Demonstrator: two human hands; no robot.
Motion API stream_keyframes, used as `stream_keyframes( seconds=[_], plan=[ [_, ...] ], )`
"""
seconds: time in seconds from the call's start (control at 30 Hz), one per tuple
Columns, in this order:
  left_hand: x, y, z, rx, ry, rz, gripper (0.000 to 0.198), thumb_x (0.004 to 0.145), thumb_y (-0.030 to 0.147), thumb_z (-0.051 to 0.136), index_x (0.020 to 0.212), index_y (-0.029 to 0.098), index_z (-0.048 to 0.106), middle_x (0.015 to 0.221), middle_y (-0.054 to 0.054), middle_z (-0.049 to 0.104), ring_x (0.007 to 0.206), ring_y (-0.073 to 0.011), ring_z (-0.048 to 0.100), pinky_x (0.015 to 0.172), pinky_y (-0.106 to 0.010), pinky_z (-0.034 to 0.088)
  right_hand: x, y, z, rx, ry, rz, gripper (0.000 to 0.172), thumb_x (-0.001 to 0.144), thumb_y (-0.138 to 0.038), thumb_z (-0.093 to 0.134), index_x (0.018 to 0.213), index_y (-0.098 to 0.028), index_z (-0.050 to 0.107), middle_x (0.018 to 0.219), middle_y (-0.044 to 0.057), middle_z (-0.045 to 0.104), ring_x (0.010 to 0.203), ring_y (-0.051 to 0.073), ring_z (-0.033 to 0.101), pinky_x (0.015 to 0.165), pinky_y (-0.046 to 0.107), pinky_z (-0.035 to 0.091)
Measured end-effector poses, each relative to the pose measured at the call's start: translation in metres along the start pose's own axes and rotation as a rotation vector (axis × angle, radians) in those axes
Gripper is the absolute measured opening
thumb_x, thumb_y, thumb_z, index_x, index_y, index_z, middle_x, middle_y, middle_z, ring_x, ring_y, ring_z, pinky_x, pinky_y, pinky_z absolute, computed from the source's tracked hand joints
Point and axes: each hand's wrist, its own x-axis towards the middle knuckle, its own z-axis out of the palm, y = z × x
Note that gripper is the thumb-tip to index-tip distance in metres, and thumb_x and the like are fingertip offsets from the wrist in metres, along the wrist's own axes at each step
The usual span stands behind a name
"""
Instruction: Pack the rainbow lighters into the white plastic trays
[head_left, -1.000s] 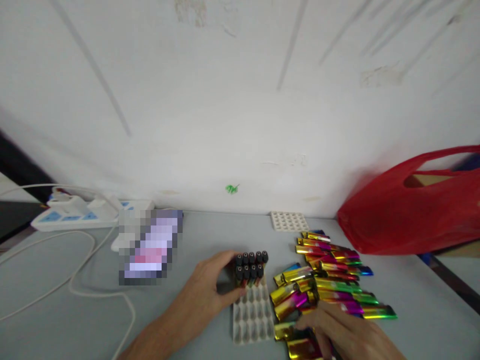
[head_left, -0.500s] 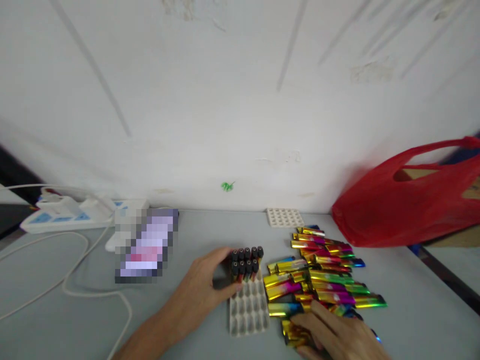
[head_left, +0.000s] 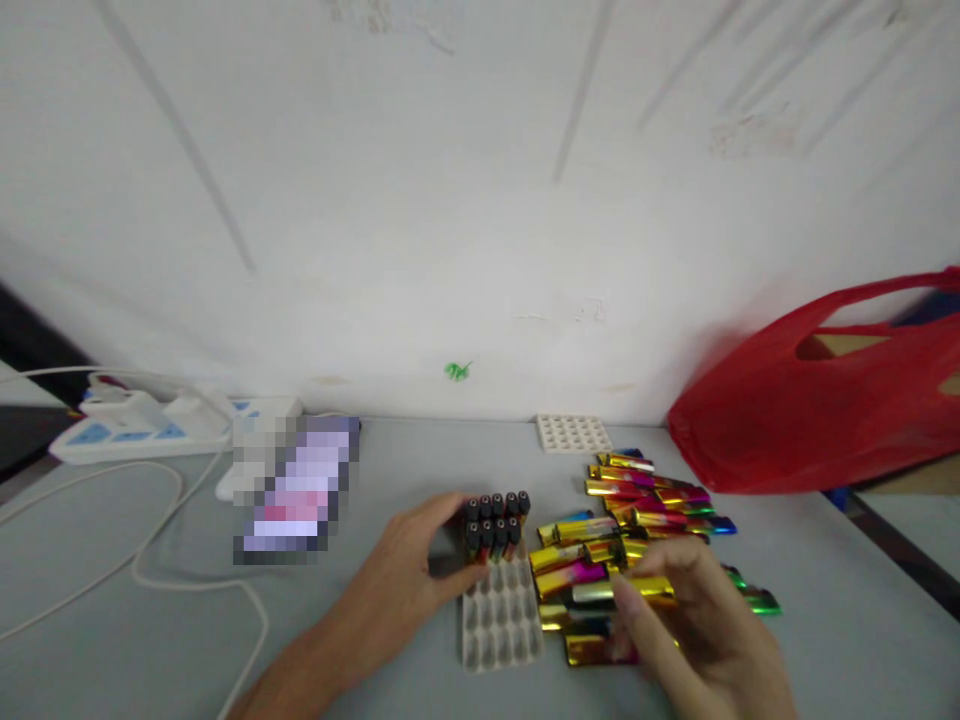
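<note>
A pale tray point(head_left: 500, 635) with rows of small hollows lies in the middle of the table. Two rows of shiny lighters point(head_left: 498, 520) with black tops stand upright in its far end. My left hand point(head_left: 409, 565) is curled round their left side, thumb in front near the tray, its far fingertips hidden. To the right, my right hand point(head_left: 697, 625) pinches a gold lighter point(head_left: 622, 592) between thumb and fingers, just above the loose pile. Many more metallic lighters point(head_left: 574, 555) in gold, red, purple and green lie there, partly covered by that hand.
Against the wall is another pale tray point(head_left: 574, 434) with holes. A red plastic bag point(head_left: 795, 420) stands at the right. On the left are a blurred-out phone point(head_left: 300, 490), a white power strip point(head_left: 142, 440) and a loose white cable point(head_left: 247, 600).
My right hand has risen from the near end of the pile and moved slightly right, now with a gold lighter in its fingers. My left hand stays at the standing lighters.
</note>
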Motion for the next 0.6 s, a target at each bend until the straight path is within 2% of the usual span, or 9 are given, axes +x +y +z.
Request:
stream_keyframes(
  seconds=[0.03, 0.07, 0.1, 0.17, 0.23, 0.37, 0.5, 0.6],
  plan=[
    [0.0, 0.0, 0.0, -0.004, -0.004, 0.005, 0.047, 0.082, 0.028, 0.089, 0.128, 0.026, 0.078, 0.131, -0.007, 0.082, 0.124, -0.0348, 0.074, 0.112, -0.046, 0.055, 0.009, -0.005, 0.007, 0.159, -0.047, 0.123, 0.034, 0.093, -0.052, 0.086, 0.096, -0.028, 0.062, 0.065, -0.001, 0.071, 0.051, 0.018, 0.065, 0.048, 0.026, 0.052],
    [0.0, 0.0, 0.0, -0.005, -0.005, 0.011, 0.046, 0.083, 0.028, 0.088, 0.128, 0.026, 0.078, 0.131, -0.007, 0.082, 0.123, -0.0346, 0.074, 0.111, -0.045, 0.055, 0.018, -0.01, 0.014, 0.308, -0.104, 0.213, 0.037, 0.092, -0.052, 0.087, 0.092, -0.027, 0.06, 0.069, 0.0, 0.073, 0.052, 0.017, 0.064, 0.046, 0.024, 0.05],
    [0.0, 0.001, 0.0, -0.004, 0.0, 0.014, 0.046, 0.083, 0.027, 0.087, 0.128, 0.025, 0.078, 0.131, -0.008, 0.082, 0.122, -0.0345, 0.074, 0.111, -0.045, 0.055, 0.026, -0.014, 0.02, 0.444, -0.165, 0.267, 0.037, 0.09, -0.05, 0.089, 0.093, -0.025, 0.063, 0.077, 0.003, 0.077, 0.061, 0.018, 0.07, 0.048, 0.024, 0.053],
    [0.0, 0.002, 0.001, -0.001, 0.01, 0.017, 0.045, 0.084, 0.027, 0.087, 0.127, 0.024, 0.078, 0.129, -0.008, 0.082, 0.12, -0.0346, 0.075, 0.11, -0.046, 0.055, 0.037, -0.02, 0.032, 0.665, -0.238, 0.373, 0.036, 0.087, -0.041, 0.094, 0.11, -0.021, 0.073, 0.095, 0.009, 0.082, 0.077, 0.019, 0.077, 0.064, 0.026, 0.061],
    [0.0, 0.004, 0.001, -0.01, 0.0, 0.021, 0.042, 0.085, 0.028, 0.086, 0.126, 0.023, 0.078, 0.127, -0.008, 0.083, 0.118, -0.0341, 0.076, 0.108, -0.044, 0.056, 0.04, -0.025, 0.043, 0.792, -0.31, 0.437, 0.04, 0.09, -0.033, 0.092, 0.123, -0.019, 0.076, 0.103, 0.01, 0.083, 0.085, 0.018, 0.077, 0.076, 0.027, 0.063],
    [0.0, 0.005, 0.0, -0.043, -0.039, 0.031, 0.039, 0.089, 0.031, 0.085, 0.126, 0.025, 0.077, 0.123, -0.005, 0.084, 0.115, -0.032, 0.077, 0.105, -0.041, 0.057, 0.04, -0.03, 0.054, 0.808, -0.466, 0.448, 0.039, 0.09, -0.028, 0.091, 0.126, -0.017, 0.077, 0.112, 0.011, 0.081, 0.088, 0.016, 0.075, 0.078, 0.025, 0.062],
    [0.0, 0.003, 0.001, -0.03, -0.038, 0.015, 0.042, 0.087, 0.032, 0.087, 0.128, 0.025, 0.076, 0.128, -0.006, 0.082, 0.12, -0.0334, 0.075, 0.108, -0.044, 0.055, 0.043, -0.021, 0.054, 0.752, -0.425, 0.367, 0.028, 0.091, -0.032, 0.089, 0.111, -0.02, 0.075, 0.097, 0.008, 0.081, 0.072, 0.016, 0.07, 0.058, 0.022, 0.056],
    [0.001, 0.003, 0.001, -0.007, -0.036, 0.004, 0.044, 0.085, 0.029, 0.087, 0.127, 0.026, 0.076, 0.131, -0.006, 0.082, 0.122, -0.0344, 0.074, 0.111, -0.046, 0.053, 0.043, -0.012, 0.052, 0.727, -0.366, 0.306, 0.022, 0.09, -0.036, 0.084, 0.101, -0.021, 0.072, 0.082, 0.003, 0.075, 0.052, 0.01, 0.053, 0.046, 0.019, 0.041]
  ],
)
